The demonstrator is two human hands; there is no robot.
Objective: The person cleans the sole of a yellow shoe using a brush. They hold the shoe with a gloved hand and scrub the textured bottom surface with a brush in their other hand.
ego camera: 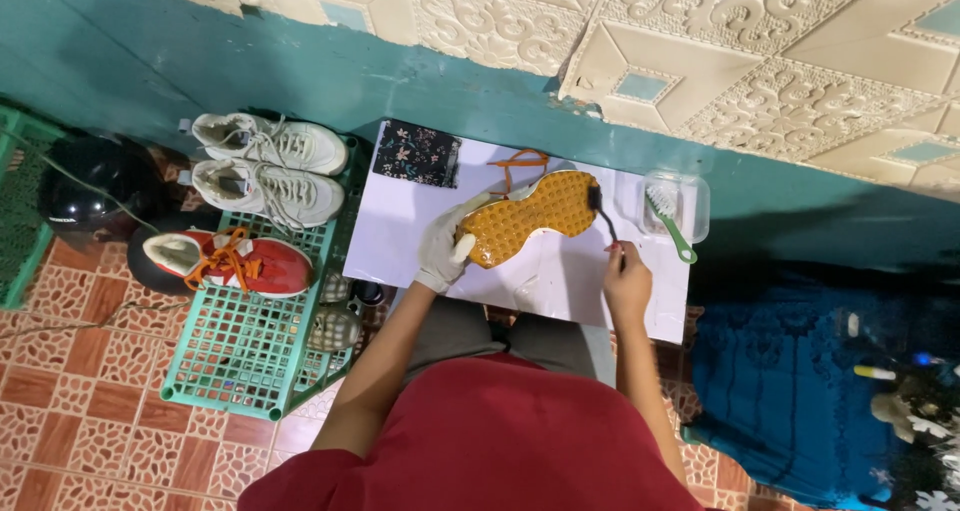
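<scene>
Fingers: gloved left hand (440, 251) gripped the upturned shoe (525, 216); right hand (625, 276) pinched a dark brush (603, 216).
Advice: keeping bristles flat on the orange sole looked wisest.
Beyond right fingers: green brush (668, 221), tub (690, 199), on tabletop (560, 281).

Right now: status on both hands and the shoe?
Left hand, gloved, grips shoe sole-up on white board. Right hand holds small brush, bristles at sole edge. Green brush in tub beside, clear of work.
</scene>
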